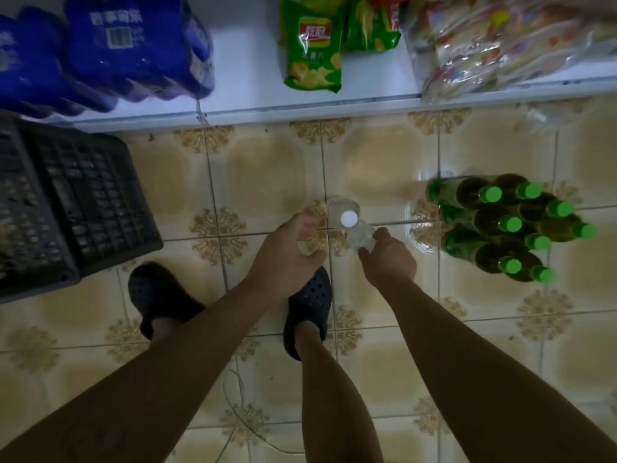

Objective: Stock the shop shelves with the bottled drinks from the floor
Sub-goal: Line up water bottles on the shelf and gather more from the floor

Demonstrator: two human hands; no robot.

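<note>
- Head view, looking straight down: my right hand (389, 259) is just past centre toward 4 o'clock. Its fingers are curled onto the side of a clear bottle (362, 236), pinching the crumpled plastic.
- The clear bottle is just above mid-frame, over the tiled floor (267, 168). Its white cap (349, 218) points up at me, and the bottle lies between my two hands.
- My left hand (287, 252) is at 9 o'clock from that bottle, close beside it, with its fingers curled. Something clear shows under its fingertips, but I cannot tell whether I am gripping it.
- At 3 o'clock from my hands a cluster of green-capped bottles (500, 225) stands upright on the floor, packed tightly together and well apart from my right hand.
- At 12 o'clock the white shelf (247, 95) runs across the top of the view.
- On the shelf at 11 o'clock lie blue packs (127, 45). At 12 o'clock there is a green crisp bag (314, 51), and at 1 o'clock clear-wrapped packets (500, 38) hang over the front edge.
- At 9 o'clock a black crate (66, 202) sits on the floor against the shelf base.
- Below my hands, toward 6 and 7 o'clock, are my two dark clogs (160, 295). My left wrist crosses over the right-foot one.
- A thin cord (233, 412) loops on the tiles at 6 o'clock.
</note>
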